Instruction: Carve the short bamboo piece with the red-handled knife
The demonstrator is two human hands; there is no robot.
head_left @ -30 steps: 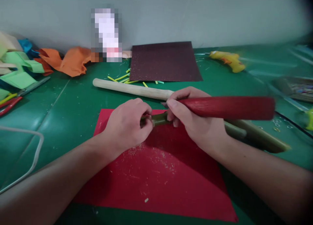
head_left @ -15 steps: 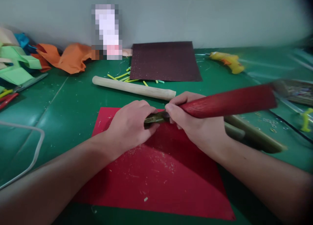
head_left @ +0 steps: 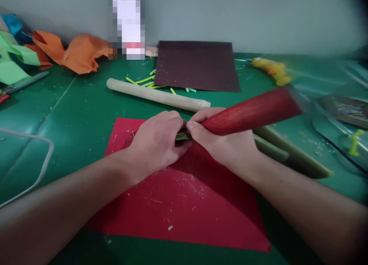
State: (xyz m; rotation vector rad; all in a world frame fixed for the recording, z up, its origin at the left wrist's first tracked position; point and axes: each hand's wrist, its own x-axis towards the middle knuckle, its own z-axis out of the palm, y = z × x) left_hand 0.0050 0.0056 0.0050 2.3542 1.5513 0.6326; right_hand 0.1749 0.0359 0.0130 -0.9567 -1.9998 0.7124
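My left hand [head_left: 158, 140] is closed around a short piece of green bamboo [head_left: 181, 137], only a bit of which shows between finger and thumb. Close against it, my right hand [head_left: 222, 140] grips a tool with a thick red wooden handle [head_left: 253, 109]. The handle slants up to the right, and its far end is blurred. The tool's working tip is hidden between the hands, so I cannot tell its kind. Both hands are over a red sheet [head_left: 172, 203] strewn with small shavings.
Beyond the hands lie a pale round stick [head_left: 158, 95], a dark brown sheet [head_left: 198, 65] and yellow-green bits [head_left: 143, 81]. Green bamboo tubes [head_left: 299, 157] rest by my right wrist. A yellow glue gun [head_left: 271, 69] is at back right, orange crumpled paper [head_left: 80, 54] at back left.
The view has tipped slightly. The red handle has swung its far end up and inward, and my right hand has moved left, closer to my left hand, covering more of the bamboo.
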